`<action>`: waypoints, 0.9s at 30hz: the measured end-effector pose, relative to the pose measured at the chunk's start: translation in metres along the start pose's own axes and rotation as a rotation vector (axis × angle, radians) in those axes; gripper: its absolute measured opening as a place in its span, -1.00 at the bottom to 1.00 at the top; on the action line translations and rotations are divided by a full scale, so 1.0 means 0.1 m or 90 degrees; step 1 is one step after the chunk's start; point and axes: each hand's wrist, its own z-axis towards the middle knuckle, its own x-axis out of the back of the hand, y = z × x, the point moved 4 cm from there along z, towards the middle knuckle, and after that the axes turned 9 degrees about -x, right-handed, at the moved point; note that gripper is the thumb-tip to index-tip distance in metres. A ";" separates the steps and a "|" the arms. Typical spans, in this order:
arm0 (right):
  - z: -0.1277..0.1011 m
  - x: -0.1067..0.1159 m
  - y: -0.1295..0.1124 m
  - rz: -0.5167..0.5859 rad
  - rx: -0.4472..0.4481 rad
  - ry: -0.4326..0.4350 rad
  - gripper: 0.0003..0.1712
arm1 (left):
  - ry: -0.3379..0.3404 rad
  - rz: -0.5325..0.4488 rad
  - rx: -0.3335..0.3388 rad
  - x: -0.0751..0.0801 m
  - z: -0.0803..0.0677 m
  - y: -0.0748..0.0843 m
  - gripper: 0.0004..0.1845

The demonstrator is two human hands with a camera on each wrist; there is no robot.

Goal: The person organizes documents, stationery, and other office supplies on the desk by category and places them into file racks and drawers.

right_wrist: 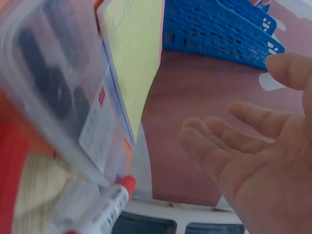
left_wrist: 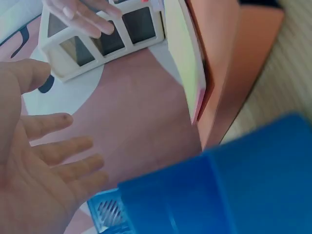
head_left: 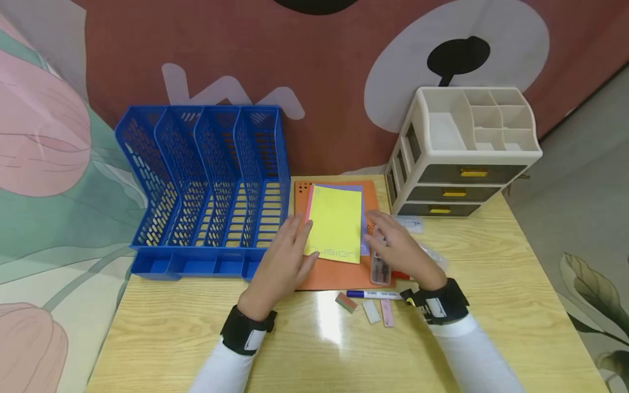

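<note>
A yellow notebook [head_left: 336, 224] lies on top of a purple one [head_left: 363, 218] and an orange folder [head_left: 339, 275] in the middle of the wooden table. My left hand [head_left: 287, 259] hovers open at the stack's left edge, fingers straight, holding nothing. My right hand [head_left: 400, 248] is open at the stack's right edge, over a clear plastic case [head_left: 380, 267] with dark tools inside. In the left wrist view the yellow notebook [left_wrist: 187, 58] shows edge-on beyond my open palm [left_wrist: 44, 165]. The right wrist view shows the clear case [right_wrist: 53, 92] and my open palm [right_wrist: 253, 161].
A blue four-slot file rack [head_left: 206, 185] stands at the left. A white desk organiser [head_left: 462, 153] with three grey drawers stands at the back right. A blue marker [head_left: 373, 295], a red-capped pen [right_wrist: 105, 209] and small erasers [head_left: 371, 311] lie near the front.
</note>
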 end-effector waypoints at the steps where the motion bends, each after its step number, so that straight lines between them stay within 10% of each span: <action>1: 0.01 -0.02 0.00 0.013 -0.012 -0.009 -0.30 | -0.001 -0.006 0.003 -0.03 0.01 0.00 -0.32; 15: 0.12 -0.19 0.03 0.216 -0.223 -0.045 -0.29 | -0.074 -0.090 0.109 -0.32 0.15 -0.02 -0.23; 27: 0.17 -0.31 0.06 0.130 -0.256 -0.073 -0.28 | -0.129 -0.168 0.244 -0.60 0.26 -0.12 -0.11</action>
